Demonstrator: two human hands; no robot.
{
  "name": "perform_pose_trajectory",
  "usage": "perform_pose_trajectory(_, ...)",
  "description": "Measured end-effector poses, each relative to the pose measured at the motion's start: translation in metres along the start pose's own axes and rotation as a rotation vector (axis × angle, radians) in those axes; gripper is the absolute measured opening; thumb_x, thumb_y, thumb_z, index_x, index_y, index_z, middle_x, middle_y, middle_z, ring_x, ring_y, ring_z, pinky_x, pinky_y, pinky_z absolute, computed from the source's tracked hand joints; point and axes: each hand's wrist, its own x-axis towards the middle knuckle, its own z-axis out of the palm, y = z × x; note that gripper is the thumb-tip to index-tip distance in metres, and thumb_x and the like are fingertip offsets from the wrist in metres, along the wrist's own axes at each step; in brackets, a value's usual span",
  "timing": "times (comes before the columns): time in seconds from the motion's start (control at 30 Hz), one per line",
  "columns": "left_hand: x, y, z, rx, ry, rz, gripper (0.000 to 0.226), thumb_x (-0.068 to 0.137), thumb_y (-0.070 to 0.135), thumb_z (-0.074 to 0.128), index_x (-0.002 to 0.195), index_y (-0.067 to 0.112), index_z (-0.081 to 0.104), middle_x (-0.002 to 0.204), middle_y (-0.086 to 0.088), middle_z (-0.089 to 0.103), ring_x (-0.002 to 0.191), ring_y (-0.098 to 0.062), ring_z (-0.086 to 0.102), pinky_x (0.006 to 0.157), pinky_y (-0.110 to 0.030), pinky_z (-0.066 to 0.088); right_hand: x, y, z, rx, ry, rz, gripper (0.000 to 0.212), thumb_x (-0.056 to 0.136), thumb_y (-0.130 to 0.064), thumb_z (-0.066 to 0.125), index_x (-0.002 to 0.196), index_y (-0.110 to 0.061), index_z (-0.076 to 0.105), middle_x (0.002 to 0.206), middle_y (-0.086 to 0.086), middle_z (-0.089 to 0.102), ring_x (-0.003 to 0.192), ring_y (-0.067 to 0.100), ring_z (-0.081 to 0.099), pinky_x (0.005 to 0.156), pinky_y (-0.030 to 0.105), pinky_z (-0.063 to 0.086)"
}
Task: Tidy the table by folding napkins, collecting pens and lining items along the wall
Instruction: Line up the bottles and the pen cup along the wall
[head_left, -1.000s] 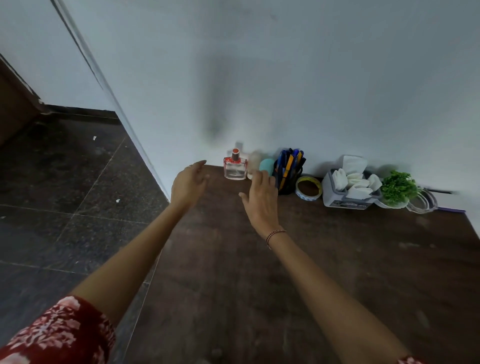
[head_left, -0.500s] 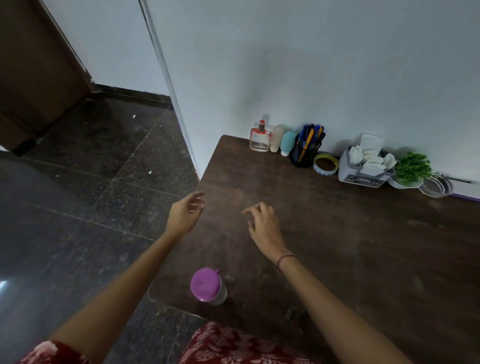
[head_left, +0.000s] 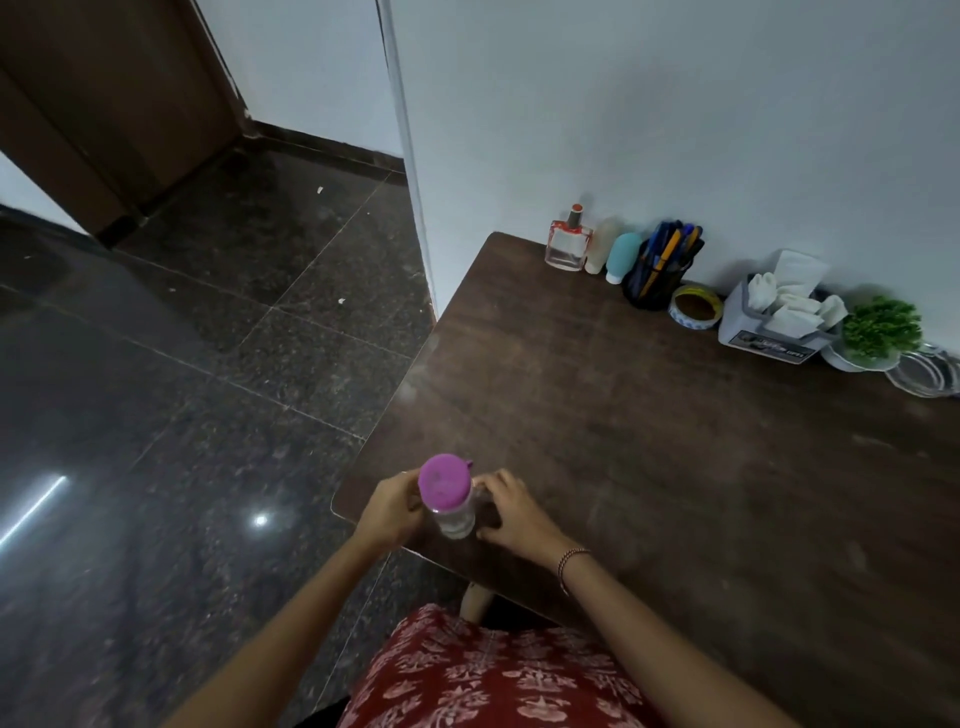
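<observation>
Dark wood table (head_left: 675, 467) against a pale wall (head_left: 675, 104), and most of the job looks done. Along the wall you have a row: perfume bottle (head_left: 568, 247), white tube (head_left: 601, 248), teal tube (head_left: 622, 255), pen cup (head_left: 653, 291) with the pens (head_left: 670, 249) standing in it, tape roll (head_left: 695, 307), napkin holder (head_left: 748, 330) with napkins (head_left: 795, 299) tucked in, green plant (head_left: 879, 328), glass dish (head_left: 927, 373). So I judge collecting and folding finished.

One straggler is the purple-lidded bottle (head_left: 447, 493), upright at the near left corner, well apart from the row. Your left hand (head_left: 389, 512) curls round its left side. Your right hand (head_left: 514, 514) closes on the other side, fingertips under the lid, thumb low by the base. Both seem to grip it; whether it is lifted, can't tell.

Left to do, my guess: carry it to the wall and slot it into the line.
</observation>
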Motion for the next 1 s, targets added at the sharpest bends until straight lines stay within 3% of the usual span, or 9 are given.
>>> perform_pose_trajectory(0.07, -0.003, -0.003, 0.005, 0.026, 0.009, -0.025, 0.027, 0.078, -0.010, 0.060, 0.104, -0.005, 0.067, 0.098, -0.017, 0.069, 0.090, -0.027, 0.065, 0.077, -0.025, 0.046, 0.000, -0.004, 0.004, 0.032, -0.018, 0.003, 0.057, 0.074, -0.014, 0.074, 0.123, -0.013, 0.046, 0.124, 0.005, 0.042, 0.120, 0.019, 0.036, 0.101, 0.028, 0.033)
perform_pose_trajectory(0.2, -0.010, 0.000, 0.011, 0.036, -0.014, -0.047, 0.010, 0.077, -0.010, 0.057, 0.081, -0.005, 0.065, 0.080, -0.013, 0.066, 0.074, -0.020, 0.057, 0.064, -0.017, 0.037, 0.000, -0.009, 0.015, 0.081, 0.019, 0.013, 0.060, 0.068, -0.021, 0.081, 0.118, -0.012, 0.049, 0.118, 0.004, 0.045, 0.113, 0.019, 0.043, 0.098, 0.032, 0.039)
perform_pose_trajectory(0.27, -0.013, 0.000, 0.015, 0.031, -0.052, -0.028, 0.030, 0.075, -0.011, 0.057, 0.058, 0.012, 0.053, 0.063, 0.003, 0.055, 0.062, -0.011, 0.049, 0.054, -0.011, 0.035, -0.001, -0.011, 0.020, 0.125, 0.047, 0.024, 0.061, 0.067, -0.024, 0.081, 0.118, -0.013, 0.049, 0.116, 0.002, 0.046, 0.111, 0.018, 0.046, 0.097, 0.038, 0.043)
perform_pose_trajectory(0.3, -0.015, 0.002, 0.015, 0.027, -0.060, -0.011, 0.036, 0.074, -0.011, 0.058, 0.056, 0.018, 0.049, 0.061, 0.007, 0.050, 0.059, -0.008, 0.048, 0.053, -0.009, 0.036, -0.001, -0.012, 0.021, 0.139, 0.060, 0.023, 0.061, 0.067, -0.025, 0.081, 0.118, -0.014, 0.049, 0.116, 0.001, 0.046, 0.111, 0.019, 0.047, 0.096, 0.040, 0.044)
perform_pose_trajectory(0.37, -0.017, 0.001, 0.017, 0.020, -0.066, -0.004, 0.014, 0.073, -0.008, 0.063, 0.072, 0.006, 0.062, 0.071, 0.002, 0.056, 0.066, -0.012, 0.054, 0.056, -0.008, 0.038, -0.002, -0.014, 0.022, 0.144, 0.093, 0.003, 0.059, 0.067, -0.023, 0.081, 0.117, -0.012, 0.050, 0.115, 0.002, 0.047, 0.109, 0.019, 0.049, 0.095, 0.039, 0.045)
perform_pose_trajectory(0.47, -0.018, -0.001, 0.018, -0.049, -0.074, 0.011, 0.028, 0.072, -0.004, 0.071, 0.100, -0.005, 0.065, 0.094, -0.008, 0.067, 0.084, -0.018, 0.064, 0.064, -0.004, 0.046, -0.004, -0.014, 0.020, 0.169, 0.128, -0.015, 0.056, 0.064, -0.019, 0.083, 0.111, -0.010, 0.054, 0.113, 0.001, 0.053, 0.103, 0.015, 0.054, 0.091, 0.035, 0.048)
perform_pose_trajectory(0.57, -0.017, 0.002, 0.019, -0.131, -0.093, 0.031, 0.036, 0.071, -0.002, 0.077, 0.105, -0.004, 0.064, 0.103, -0.011, 0.068, 0.090, -0.019, 0.067, 0.072, -0.009, 0.052, -0.004, -0.010, 0.013, 0.213, 0.151, -0.007, 0.058, 0.058, -0.017, 0.086, 0.107, -0.015, 0.057, 0.108, -0.001, 0.062, 0.098, 0.013, 0.060, 0.087, 0.035, 0.052)
perform_pose_trajectory(0.83, 0.002, 0.033, 0.007, -0.196, -0.057, 0.172, 0.065, 0.069, 0.002, 0.080, 0.128, 0.010, 0.055, 0.104, 0.000, 0.066, 0.079, 0.000, 0.062, 0.068, -0.007, 0.051, 0.000, -0.009, -0.022, 0.360, 0.257, 0.035, 0.056, 0.058, -0.012, 0.088, 0.105, -0.011, 0.057, 0.101, 0.004, 0.069, 0.089, 0.011, 0.066, 0.079, 0.023, 0.056)
perform_pose_trajectory(1.0, 0.033, 0.054, -0.009, -0.151, -0.015, 0.248, 0.066, 0.069, 0.011, 0.083, 0.129, 0.010, 0.055, 0.109, -0.002, 0.067, 0.084, -0.013, 0.067, 0.075, -0.018, 0.057, 0.012, -0.012, -0.055, 0.370, 0.337, 0.028, 0.051, 0.064, -0.012, 0.084, 0.110, -0.004, 0.063, 0.104, 0.005, 0.066, 0.093, 0.012, 0.063, 0.079, 0.008, 0.050)
